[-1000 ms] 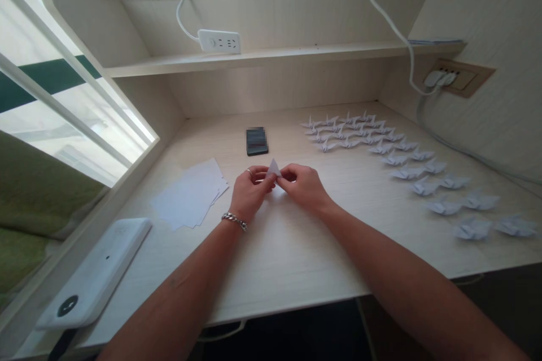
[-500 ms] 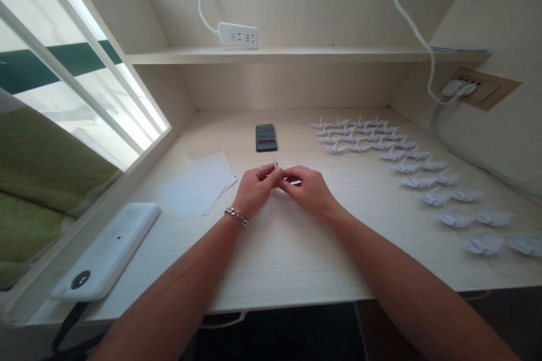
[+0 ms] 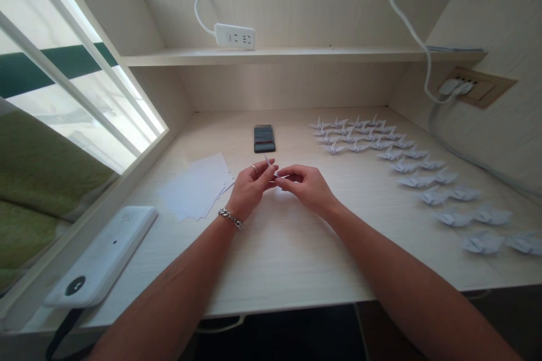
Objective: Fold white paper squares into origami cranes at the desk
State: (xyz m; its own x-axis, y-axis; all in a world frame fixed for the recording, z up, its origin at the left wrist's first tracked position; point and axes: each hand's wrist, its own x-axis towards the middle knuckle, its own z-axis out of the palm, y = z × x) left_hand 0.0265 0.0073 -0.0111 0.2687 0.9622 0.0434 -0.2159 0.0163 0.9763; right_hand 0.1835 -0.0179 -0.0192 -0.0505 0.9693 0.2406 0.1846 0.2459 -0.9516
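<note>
A small piece of folded white paper sits between the hands, above the middle of the desk and nearer its front edge than its back. The left hand, with a ring on one finger and a chain bracelet at the wrist, pinches it from one side. The right hand grasps it from the other, and the two sets of fingers nearly meet around it, hiding most of the fold. One thin point of the paper rises above the left hand's grip, and another pokes out toward the right hand.

Just beyond the hands lies a dark phone, its top blurred. To the left, near but not touching, is a loose stack of white paper sheets, with a flat white device nearer the desk's left edge. Rows of white origami cranes run along the back edge and curve down the right side.

A second ago the paper showed as a broad triangle above the hands; now it shows only as narrow points.
</note>
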